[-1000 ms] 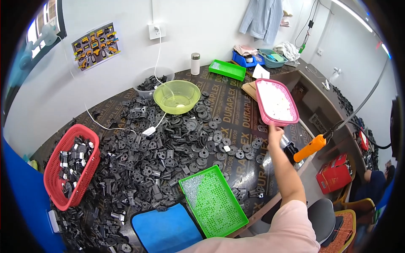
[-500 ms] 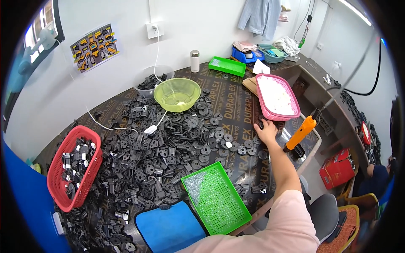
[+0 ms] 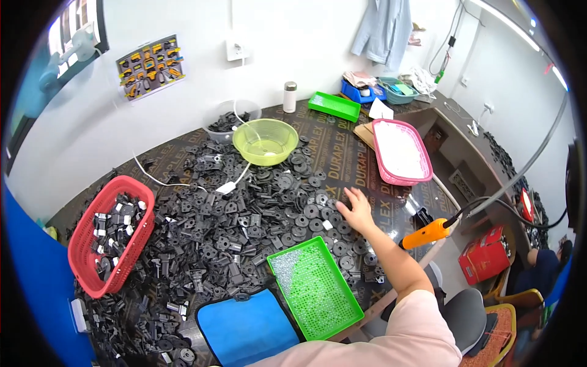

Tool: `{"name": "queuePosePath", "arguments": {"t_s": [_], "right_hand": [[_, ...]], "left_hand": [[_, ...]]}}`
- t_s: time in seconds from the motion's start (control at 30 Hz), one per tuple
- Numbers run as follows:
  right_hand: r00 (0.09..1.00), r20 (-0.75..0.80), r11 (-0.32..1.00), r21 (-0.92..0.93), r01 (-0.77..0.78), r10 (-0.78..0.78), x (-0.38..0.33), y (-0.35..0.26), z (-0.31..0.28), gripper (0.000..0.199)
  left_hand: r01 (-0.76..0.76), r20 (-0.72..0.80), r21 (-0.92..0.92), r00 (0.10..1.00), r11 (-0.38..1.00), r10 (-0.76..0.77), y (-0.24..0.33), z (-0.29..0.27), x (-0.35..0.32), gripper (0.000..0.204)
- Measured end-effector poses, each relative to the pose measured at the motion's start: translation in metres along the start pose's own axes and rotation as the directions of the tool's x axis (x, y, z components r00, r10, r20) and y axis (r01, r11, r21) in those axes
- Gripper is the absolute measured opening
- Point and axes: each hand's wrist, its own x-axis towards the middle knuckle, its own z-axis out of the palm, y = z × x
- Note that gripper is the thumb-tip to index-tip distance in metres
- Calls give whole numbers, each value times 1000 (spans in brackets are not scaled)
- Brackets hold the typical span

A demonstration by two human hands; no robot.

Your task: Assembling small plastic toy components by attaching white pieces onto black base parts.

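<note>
My right hand [image 3: 357,211] hovers over the right edge of a wide heap of black plastic parts, its fingers spread and nothing visible in them. Closest to it are black round discs [image 3: 311,211] with center holes, and a small white piece [image 3: 327,224] lies among them. Toward the front edge sits a green perforated tray [image 3: 324,293] with small silvery pieces in one corner. To the right of my forearm, an orange electric screwdriver [image 3: 426,234] hangs tilted from its cable. My left hand is out of view.
A red basket [image 3: 143,229] of black and white parts stands at left. Behind the heap are a yellow-green colander [image 3: 265,159] and a clear bowl [image 3: 211,131]. A pink basket [image 3: 408,179] with white contents is at right. A blue mat [image 3: 247,327] lies in front.
My right hand has moved left from beside the pink basket to the discs, and its fingers have spread. The orange screwdriver has swung to a flatter tilt. The whole view has shifted slightly.
</note>
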Motion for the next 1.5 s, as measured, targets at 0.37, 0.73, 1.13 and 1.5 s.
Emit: {"name": "queuePosePath", "arguments": {"t_s": [0.37, 0.73, 1.13, 1.5], "right_hand": [[883, 341, 307, 845, -438, 322, 118, -155, 44, 68], [739, 650, -252, 755, -605, 176, 175, -168, 63, 46], [956, -282, 996, 17, -83, 85, 258, -92, 4, 102], [912, -59, 794, -517, 320, -406, 285, -123, 114, 64]], "left_hand": [[-32, -39, 107, 999, 994, 37, 20, 17, -27, 41], [-78, -87, 137, 992, 988, 90, 20, 17, -58, 43], [-127, -26, 92, 991, 988, 130, -14, -19, -52, 46], [-139, -132, 182, 978, 973, 165, -58, -19, -80, 50]]}}
